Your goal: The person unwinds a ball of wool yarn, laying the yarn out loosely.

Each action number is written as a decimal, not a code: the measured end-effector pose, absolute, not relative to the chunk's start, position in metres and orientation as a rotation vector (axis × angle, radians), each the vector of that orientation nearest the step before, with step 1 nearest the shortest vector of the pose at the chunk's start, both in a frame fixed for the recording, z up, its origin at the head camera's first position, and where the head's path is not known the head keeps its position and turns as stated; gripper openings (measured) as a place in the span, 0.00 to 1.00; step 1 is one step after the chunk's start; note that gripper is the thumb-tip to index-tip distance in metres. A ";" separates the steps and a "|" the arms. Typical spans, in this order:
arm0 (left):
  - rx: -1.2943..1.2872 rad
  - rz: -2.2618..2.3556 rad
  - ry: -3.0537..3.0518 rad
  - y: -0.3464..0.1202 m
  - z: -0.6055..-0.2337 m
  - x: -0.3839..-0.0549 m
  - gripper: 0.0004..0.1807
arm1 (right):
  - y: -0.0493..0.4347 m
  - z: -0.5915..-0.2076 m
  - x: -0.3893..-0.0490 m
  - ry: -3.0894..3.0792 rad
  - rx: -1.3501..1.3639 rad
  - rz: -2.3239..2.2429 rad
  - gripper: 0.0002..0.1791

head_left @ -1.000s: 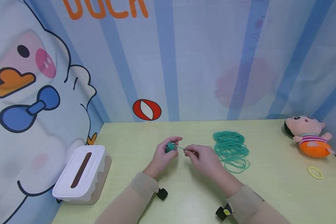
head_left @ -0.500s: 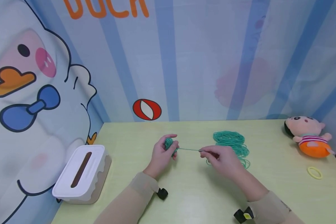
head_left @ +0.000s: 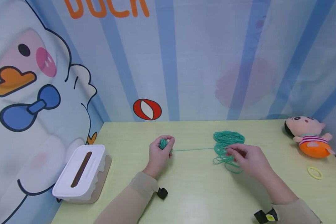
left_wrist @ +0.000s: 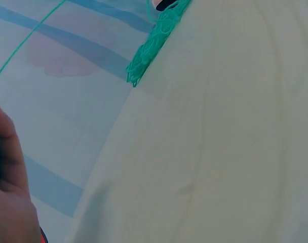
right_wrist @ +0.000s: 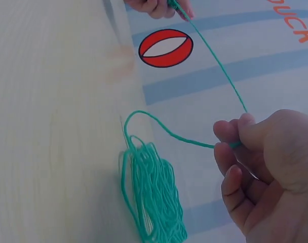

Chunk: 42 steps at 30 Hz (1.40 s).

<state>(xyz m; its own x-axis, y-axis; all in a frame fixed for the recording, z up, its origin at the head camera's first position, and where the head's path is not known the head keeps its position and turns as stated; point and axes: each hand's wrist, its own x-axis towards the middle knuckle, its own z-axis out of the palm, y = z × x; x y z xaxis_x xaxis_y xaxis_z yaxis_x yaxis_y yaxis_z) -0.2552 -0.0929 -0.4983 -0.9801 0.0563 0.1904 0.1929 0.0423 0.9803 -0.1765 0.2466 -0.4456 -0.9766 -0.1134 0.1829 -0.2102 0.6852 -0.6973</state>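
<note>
My left hand [head_left: 160, 155] grips a small wound ball of green yarn [head_left: 163, 143], its fingers and thumb curled round it. From that ball a taut yarn strand [head_left: 194, 149] runs right across to my right hand [head_left: 249, 158], which pinches it between thumb and fingertips. The right wrist view shows the strand leaving the pinch [right_wrist: 243, 132] on the other side in a slack curve down to a loose green yarn pile [right_wrist: 156, 192]. In the head view this pile [head_left: 228, 137] lies on the table just behind my right hand, which hides part of it.
At the table's left edge stands a white lidded box [head_left: 81, 174] with a brown slot. A plush doll [head_left: 310, 137] in orange lies at the back right, with a yellow ring [head_left: 315, 173] in front of it. Behind the table hangs a printed blue curtain [head_left: 196, 62].
My right hand has moved right, away from the left hand, drawing out a longer stretch of yarn. The left hand has turned slightly and shifted a little left with the ball.
</note>
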 end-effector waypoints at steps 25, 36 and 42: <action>-0.469 -2.194 -2.134 -0.092 -0.503 -0.258 0.16 | 0.307 -0.473 -0.176 -3.034 -0.134 0.855 0.16; -0.516 -2.131 -2.296 -0.088 -0.506 -0.258 0.17 | 0.267 -0.460 -0.181 -3.014 -0.006 0.757 0.16; -0.551 -2.128 -2.315 -0.088 -0.504 -0.257 0.20 | 0.202 -0.456 -0.184 -2.755 0.366 0.887 0.17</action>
